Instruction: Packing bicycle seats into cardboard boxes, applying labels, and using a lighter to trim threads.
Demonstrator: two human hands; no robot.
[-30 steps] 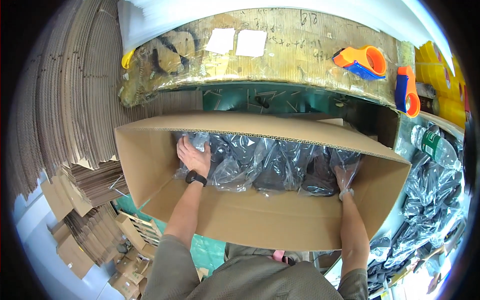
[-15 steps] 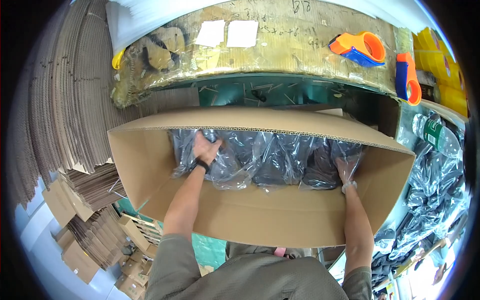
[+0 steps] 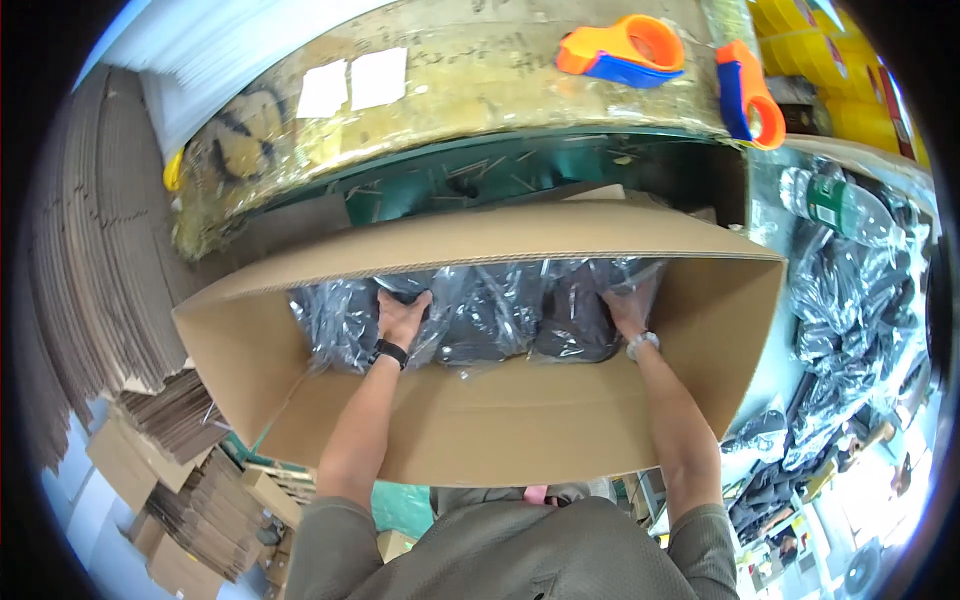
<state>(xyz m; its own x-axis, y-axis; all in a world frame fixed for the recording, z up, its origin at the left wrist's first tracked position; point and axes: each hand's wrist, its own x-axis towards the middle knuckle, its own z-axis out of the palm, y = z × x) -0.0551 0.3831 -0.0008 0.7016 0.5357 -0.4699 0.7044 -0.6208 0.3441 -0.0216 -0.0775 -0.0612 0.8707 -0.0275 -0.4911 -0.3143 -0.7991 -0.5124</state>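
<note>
A large brown cardboard box (image 3: 480, 425) lies in front of me with its opening toward me. Inside, along its far side, runs a row of dark items in clear plastic bags (image 3: 490, 320). My left hand (image 3: 402, 318), with a black band at the wrist, presses on the bags left of the middle, thumb and fingers apart. At the right end of the row, my right hand (image 3: 630, 310) rests against the last bag, fingers stretched and partly veiled by clear film. A pale band circles that wrist. What the dark items are cannot be made out.
Beyond the box, a tape-covered bench (image 3: 480, 85) bears two white paper sheets (image 3: 378, 78) and orange-and-blue tape dispensers (image 3: 625, 52). Flattened cardboard (image 3: 110, 250) is stacked at left. At right lie a plastic bottle (image 3: 840, 208) and more bagged dark items (image 3: 850, 310).
The whole view has shifted, so bench and box appear farther left. My left hand has moved rightward along the bags, closer to my right hand, which stays at the row's right end.
</note>
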